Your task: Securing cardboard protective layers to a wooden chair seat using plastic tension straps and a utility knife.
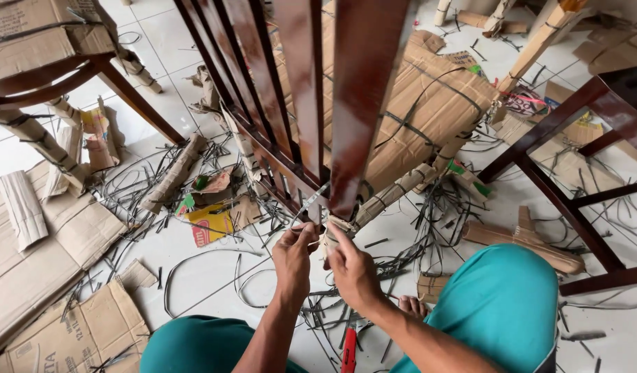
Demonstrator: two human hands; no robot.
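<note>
Pinching a thin grey strap (310,202) between thumb and fingers, my left hand (293,257) holds it just below the dark red chair (301,103). The strap runs up and to the right, against the lower rail of the chair back. My right hand (353,269) sits just beside the left, fingers closed on the cardboard wrap (384,197) at the foot of the chair's widest slat. This wrap is a tan tube, bound with dark straps, slanting up to the right.

Behind the slats lies a large tan cardboard package (429,103), crossed by black straps. A yellow printed sheet (209,224) with red marks lies on the white tile floor (194,266), left of my hands. Flat cardboard sheets (42,262) cover the floor at far left. Cut black straps (415,235) are scattered around the chair base. A red-handled tool (349,352) lies between my teal-clad knees (501,304).
</note>
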